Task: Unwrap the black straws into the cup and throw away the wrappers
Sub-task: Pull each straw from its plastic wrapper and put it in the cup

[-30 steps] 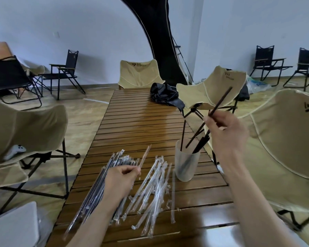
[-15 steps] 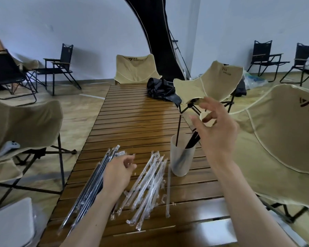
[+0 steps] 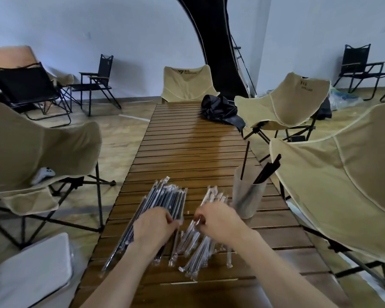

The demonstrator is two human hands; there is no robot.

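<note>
A bundle of wrapped black straws (image 3: 165, 196) lies on the slatted wooden table (image 3: 193, 152). My left hand (image 3: 153, 225) rests on its near part, fingers curled and pinching a wrapped straw at the bundle's right edge. To the right lies a loose pile of clear empty wrappers (image 3: 198, 247). My right hand (image 3: 218, 221) sits on that pile with its fingertips curled onto a wrapper. Just right of it stands a translucent cup (image 3: 247, 201) with several bare black straws (image 3: 267, 170) leaning in it.
Beige folding chairs stand close on the left (image 3: 42, 147) and right (image 3: 342, 185), the right one near the cup. A black bag (image 3: 220, 110) lies at the table's far end. A white controller (image 3: 43, 173) sits on the left chair. A white cushion (image 3: 31, 274) is at lower left.
My right hand let a black straw go into the cup and came down onto the wrapper pile. My left hand laid its wrapper down and shifted onto the wrapped bundle.
</note>
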